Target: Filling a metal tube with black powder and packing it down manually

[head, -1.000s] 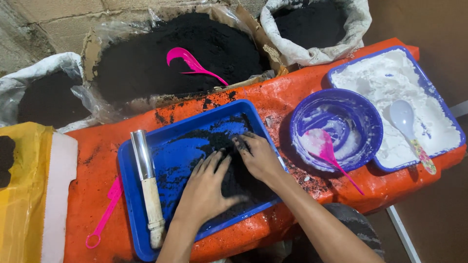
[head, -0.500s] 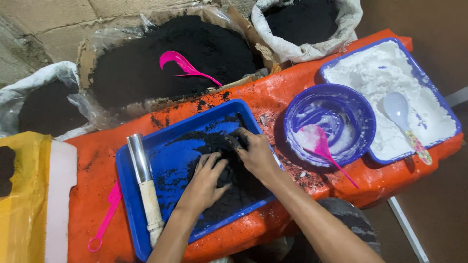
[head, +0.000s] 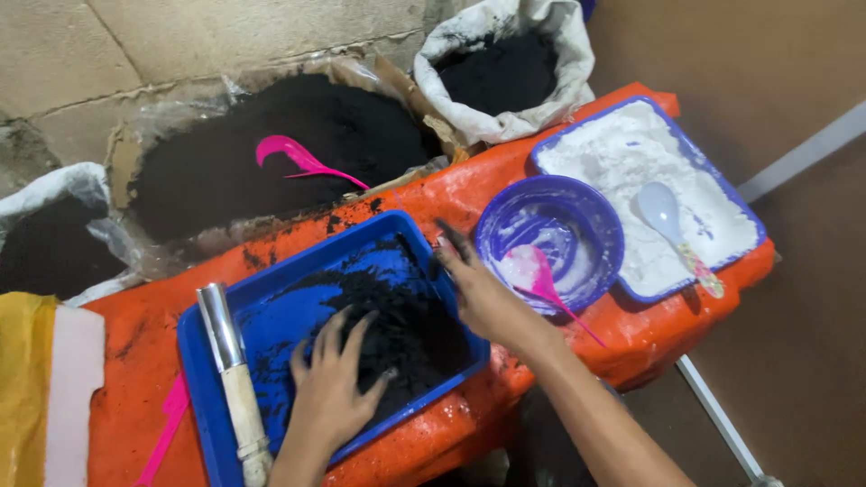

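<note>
The left hand (head: 332, 386) lies nearest, at about 6 o'clock in the view. Its fingers are spread and pressed flat into a heap of black powder (head: 397, 329); it is not closed around anything. This powder lies in the blue tray (head: 203, 397), mostly in the right half of the tray, while the left half shows bare blue bottom with black smears.

At 9 o'clock from the left hand, a roller with a metal upper part and a pale handle (head: 233, 374) rests slantwise in the tray, apart from the hand. Further to 9 o'clock, outside the tray, a pink spoon handle (head: 167, 428) lies on the orange table cover (head: 135, 361), and a yellow sack (head: 23, 388) stands at the left edge.

The right hand (head: 483, 293) is at 2 o'clock from the left hand, over the right rim of the tray. Its fingers are stretched and dirty with black powder, pointing to 11 o'clock; the hand is open and holds nothing. I cannot tell if it touches the rim.

Just at 3 o'clock from the right hand stands a round purple bowl (head: 595, 225) with white remains and a pink spoon (head: 546, 284) inside. Beyond it, at 2 o'clock, a second blue tray (head: 749, 230) holds white powder and a white spoon (head: 667, 221).

Farthest, at 12 o'clock, a big open heap of black powder in plastic (head: 225, 171) carries a pink scoop (head: 293, 158). A white sack (head: 505, 117) of black powder stands at 1 o'clock, another sack (head: 54, 216) at 10 o'clock.
</note>
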